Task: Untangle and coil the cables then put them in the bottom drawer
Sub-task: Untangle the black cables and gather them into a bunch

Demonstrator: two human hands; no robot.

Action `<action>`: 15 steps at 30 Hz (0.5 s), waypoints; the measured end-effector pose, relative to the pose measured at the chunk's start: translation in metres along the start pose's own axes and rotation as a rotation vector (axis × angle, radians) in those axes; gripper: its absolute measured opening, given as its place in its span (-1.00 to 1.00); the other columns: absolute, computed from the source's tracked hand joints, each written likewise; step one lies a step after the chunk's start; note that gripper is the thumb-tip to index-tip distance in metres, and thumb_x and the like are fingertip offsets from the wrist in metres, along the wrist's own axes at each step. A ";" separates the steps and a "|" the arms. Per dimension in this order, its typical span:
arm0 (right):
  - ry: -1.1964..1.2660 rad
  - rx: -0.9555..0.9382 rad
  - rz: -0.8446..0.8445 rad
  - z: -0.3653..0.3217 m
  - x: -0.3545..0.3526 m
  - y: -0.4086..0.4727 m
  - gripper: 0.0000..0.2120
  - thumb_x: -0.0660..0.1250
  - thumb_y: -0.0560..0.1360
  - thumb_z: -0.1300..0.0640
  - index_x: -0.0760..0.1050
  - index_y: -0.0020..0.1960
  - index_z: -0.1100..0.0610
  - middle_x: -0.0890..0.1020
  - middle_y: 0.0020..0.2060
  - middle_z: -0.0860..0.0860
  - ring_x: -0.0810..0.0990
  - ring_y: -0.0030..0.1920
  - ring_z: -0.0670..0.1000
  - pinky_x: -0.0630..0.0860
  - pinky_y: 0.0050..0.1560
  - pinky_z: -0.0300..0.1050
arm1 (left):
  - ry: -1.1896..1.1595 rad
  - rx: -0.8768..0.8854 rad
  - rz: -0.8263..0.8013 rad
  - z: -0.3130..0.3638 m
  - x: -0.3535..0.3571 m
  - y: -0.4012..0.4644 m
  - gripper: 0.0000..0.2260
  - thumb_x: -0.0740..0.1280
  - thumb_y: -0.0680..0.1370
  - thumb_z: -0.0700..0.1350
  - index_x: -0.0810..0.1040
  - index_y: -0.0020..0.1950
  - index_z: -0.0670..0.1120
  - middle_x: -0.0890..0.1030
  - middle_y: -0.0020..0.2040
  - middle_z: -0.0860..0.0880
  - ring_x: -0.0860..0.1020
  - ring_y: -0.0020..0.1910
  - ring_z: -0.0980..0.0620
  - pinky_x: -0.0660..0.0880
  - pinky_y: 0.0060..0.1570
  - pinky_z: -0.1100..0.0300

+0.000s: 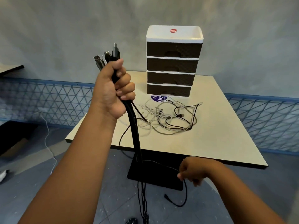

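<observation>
- Nearest, low on the right, the right hand (pixel 191 172) hangs below the table edge with fingers curled, pinching a thin black cable (pixel 185 194) that loops down to a small plug just above the floor; the fingertips are blurred.
- The bundle of thick black cables (pixel 137 143) drops straight down past the edge, and its lower ends run out of view at the bottom.
- Higher on the left, the left hand (pixel 113 89) is raised in a tight fist round that bundle, with grey and black connector plugs (pixel 107 58) fanning out above the thumb.
- On the cream square surface (pixel 210 139) lies a tangled heap of white and black thin cables (pixel 168 117), well apart from both hands.
- Behind the heap sits a purple round sticker (pixel 157 98) reading "Clay"; its smaller print is too small to read and the drawers hide part of it.
- At the far edge stands a white-framed plastic unit of four dark brown drawers (pixel 173 62), all closed; the bottom drawer (pixel 169 90) is just beyond the tangle. A red oval label (pixel 173 31) in the top tray reads "Uniplus".
- Beyond are a grey wall, blue lattice railing (pixel 48 101) and a grey speckled floor.
</observation>
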State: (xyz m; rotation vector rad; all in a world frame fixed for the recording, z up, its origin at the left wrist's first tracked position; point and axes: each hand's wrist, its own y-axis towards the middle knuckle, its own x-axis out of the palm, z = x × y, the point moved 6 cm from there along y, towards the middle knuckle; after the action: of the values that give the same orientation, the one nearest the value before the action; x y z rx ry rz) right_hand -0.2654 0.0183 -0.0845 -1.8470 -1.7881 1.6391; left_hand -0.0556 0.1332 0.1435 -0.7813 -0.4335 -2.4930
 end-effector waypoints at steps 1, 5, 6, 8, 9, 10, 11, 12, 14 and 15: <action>-0.059 0.017 0.010 -0.002 0.000 0.000 -0.72 0.31 0.58 -0.03 0.56 0.09 0.17 0.64 -0.16 0.10 0.66 -0.27 0.05 0.61 -0.20 -0.12 | 0.007 0.006 0.003 0.003 0.002 -0.001 -0.65 0.22 0.60 0.01 0.26 -0.37 0.00 0.18 -0.56 0.10 0.12 -0.62 0.17 0.10 -0.66 0.32; -0.029 -0.215 0.414 -0.044 -0.036 -0.013 -0.57 0.36 0.52 -0.13 0.47 0.31 0.04 0.61 0.07 0.01 0.64 -0.05 0.02 0.53 -0.02 -0.13 | 0.021 -0.010 -0.028 0.002 0.020 -0.002 -0.61 0.20 0.62 0.01 0.26 -0.39 0.00 0.18 -0.58 0.10 0.12 -0.63 0.17 0.09 -0.67 0.33; 0.132 -0.341 0.541 -0.061 -0.047 -0.026 -0.56 0.37 0.51 -0.12 0.45 0.33 -0.01 0.59 0.12 -0.04 0.62 -0.02 -0.04 0.52 0.03 -0.16 | 0.020 -0.023 -0.047 -0.001 0.026 -0.001 -0.61 0.20 0.63 0.01 0.26 -0.39 0.00 0.18 -0.58 0.10 0.11 -0.63 0.17 0.09 -0.67 0.33; 0.469 -0.563 0.680 -0.090 -0.063 -0.047 -0.63 0.39 0.50 -0.08 0.47 0.28 -0.05 0.56 0.17 -0.12 0.59 0.06 -0.16 0.52 0.08 -0.19 | 0.016 -0.055 -0.088 -0.009 0.037 -0.002 -0.60 0.19 0.63 0.01 0.27 -0.40 -0.01 0.18 -0.58 0.10 0.12 -0.63 0.17 0.09 -0.67 0.33; 0.562 -0.625 0.717 -0.101 -0.067 -0.053 -0.71 0.39 0.51 -0.05 0.50 0.21 -0.06 0.58 0.13 -0.14 0.57 0.06 -0.21 0.52 0.08 -0.21 | 0.016 -0.070 -0.103 -0.012 0.041 -0.002 -0.60 0.19 0.64 0.01 0.27 -0.41 -0.01 0.18 -0.58 0.10 0.12 -0.63 0.17 0.09 -0.67 0.33; 0.571 -0.644 0.780 -0.107 -0.070 -0.057 -0.84 0.38 0.52 -0.02 0.51 0.09 -0.07 0.60 0.04 -0.16 0.57 0.01 -0.24 0.51 0.04 -0.24 | 0.020 -0.081 -0.115 -0.014 0.045 -0.003 -0.59 0.19 0.64 0.01 0.28 -0.41 -0.01 0.18 -0.58 0.10 0.12 -0.63 0.17 0.09 -0.67 0.33; 0.548 -0.640 0.865 -0.112 -0.072 -0.062 -0.94 0.36 0.54 0.00 0.50 -0.04 -0.06 0.61 -0.10 -0.15 0.57 -0.09 -0.22 0.50 -0.06 -0.23 | 0.028 -0.084 -0.122 -0.014 0.048 -0.003 -0.59 0.19 0.64 0.02 0.28 -0.41 -0.01 0.18 -0.58 0.10 0.11 -0.63 0.17 0.09 -0.66 0.34; 0.497 -0.606 0.971 -0.112 -0.073 -0.063 -0.86 0.34 0.55 -0.01 0.45 -0.16 -0.01 0.59 -0.23 -0.11 0.56 -0.20 -0.16 0.47 -0.18 -0.16 | 0.037 -0.080 -0.126 -0.012 0.051 -0.004 -0.59 0.19 0.64 0.02 0.28 -0.41 -0.01 0.17 -0.58 0.10 0.11 -0.63 0.17 0.09 -0.66 0.34; 0.433 -0.507 1.179 -0.102 -0.077 -0.065 -0.75 0.32 0.55 -0.05 0.35 -0.19 0.05 0.51 -0.29 -0.03 0.49 -0.30 -0.03 0.36 -0.33 -0.08 | 0.045 -0.066 -0.130 -0.004 0.054 -0.004 -0.59 0.18 0.64 0.02 0.26 -0.41 -0.01 0.16 -0.57 0.09 0.09 -0.62 0.17 0.05 -0.64 0.34; 0.438 -0.484 1.270 -0.097 -0.078 -0.068 -0.76 0.31 0.55 -0.09 0.34 -0.13 0.04 0.50 -0.21 -0.02 0.47 -0.29 -0.05 0.36 -0.33 -0.10 | 0.045 -0.064 -0.133 0.000 0.056 -0.004 -0.59 0.18 0.64 0.02 0.26 -0.41 -0.01 0.15 -0.57 0.09 0.09 -0.62 0.16 0.03 -0.63 0.34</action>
State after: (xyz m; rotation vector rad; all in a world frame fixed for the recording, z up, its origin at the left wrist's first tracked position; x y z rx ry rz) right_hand -0.2215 0.0355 0.0496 -3.5866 -0.7837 0.7093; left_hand -0.0982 0.1168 0.1761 -0.7417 -0.4044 -2.6543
